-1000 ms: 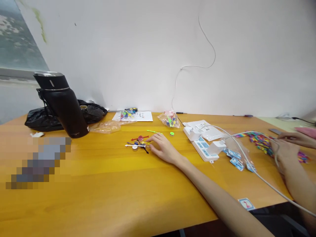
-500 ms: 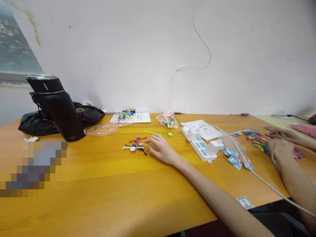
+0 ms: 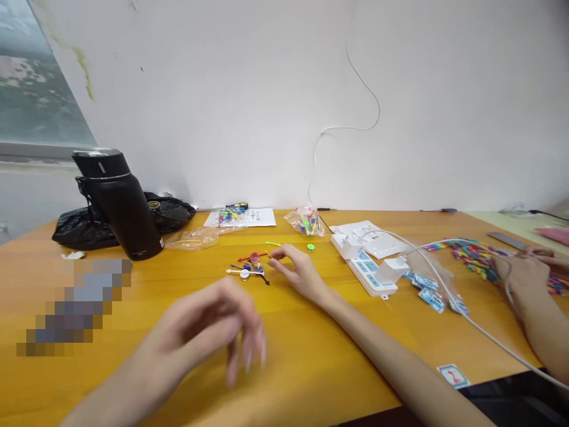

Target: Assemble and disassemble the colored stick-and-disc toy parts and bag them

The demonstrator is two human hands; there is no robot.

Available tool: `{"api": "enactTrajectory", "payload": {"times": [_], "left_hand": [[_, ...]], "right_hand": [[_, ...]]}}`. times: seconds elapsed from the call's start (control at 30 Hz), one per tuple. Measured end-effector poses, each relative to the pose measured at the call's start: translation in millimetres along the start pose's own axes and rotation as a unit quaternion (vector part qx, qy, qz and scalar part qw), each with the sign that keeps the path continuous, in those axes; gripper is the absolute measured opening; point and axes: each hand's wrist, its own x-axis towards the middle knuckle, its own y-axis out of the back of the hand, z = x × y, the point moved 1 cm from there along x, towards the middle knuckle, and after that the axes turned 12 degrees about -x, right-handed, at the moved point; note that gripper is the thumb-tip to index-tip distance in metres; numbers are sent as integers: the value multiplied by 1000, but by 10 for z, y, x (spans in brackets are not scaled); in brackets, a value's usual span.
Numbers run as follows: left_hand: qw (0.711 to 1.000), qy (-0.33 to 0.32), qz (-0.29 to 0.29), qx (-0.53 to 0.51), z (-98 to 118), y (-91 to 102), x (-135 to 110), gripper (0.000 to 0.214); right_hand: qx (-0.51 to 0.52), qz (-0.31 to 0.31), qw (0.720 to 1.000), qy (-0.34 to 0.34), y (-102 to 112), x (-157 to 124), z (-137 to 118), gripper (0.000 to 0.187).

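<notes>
Over the front middle of the table, my left hand (image 3: pixel 202 335) hangs with loosely bent, blurred fingers apart and nothing visible in them. Farther back, the fingers of my right hand (image 3: pixel 300 273) are bent in a pinch, and a thin yellow arrow pointer (image 3: pixel 268 254) shows at their tips. Just left of them lies a small group: a red arrow pointer (image 3: pixel 249 258), a white arrow pointer (image 3: pixel 237 272), a black arrow pointer (image 3: pixel 265 280) and a blue piece (image 3: pixel 246 267). A green arrow pointer (image 3: pixel 273 244) and a round green piece (image 3: pixel 310 247) lie behind.
A black bottle (image 3: pixel 127 213) stands at left before a black plastic bag (image 3: pixel 73 228). A power strip (image 3: pixel 371 276) with white cables lies right of my right arm. Another person's hands (image 3: pixel 518 273) are by colourful pieces (image 3: pixel 475 258). Bagged pieces (image 3: pixel 306 222) lie near the wall.
My left hand has come into view from the lower left. The yellow pointer now shows at my right fingertips, off the group. The view has shifted slightly.
</notes>
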Motion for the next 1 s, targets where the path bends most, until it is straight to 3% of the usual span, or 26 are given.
{"api": "enactTrajectory", "payload": {"times": [0.17,0.27,0.5,0.7,0.93,1.0], "left_hand": [[994,-3,87,64,-467,148,863,34],[992,-15,35,118,-720,223,1070,38],[992,-34,20,121,-903,209,1055,31],[999,-6,-28,25,-937,235,1063,20],[997,10,-28,-66,-994,295,1086,17],[997,8,-36,-73,-974,282,1082,17]], "right_hand": [[124,-8,988,-86,-52,3,-152,25],[188,-20,975,-116,-80,-12,-209,28],[294,-51,940,-166,-150,-43,-94,34],[378,-97,903,-178,-235,-55,-96,34],[444,-152,852,-231,-191,-44,-159,30],[443,-152,850,-239,-169,-49,-177,31]]}}
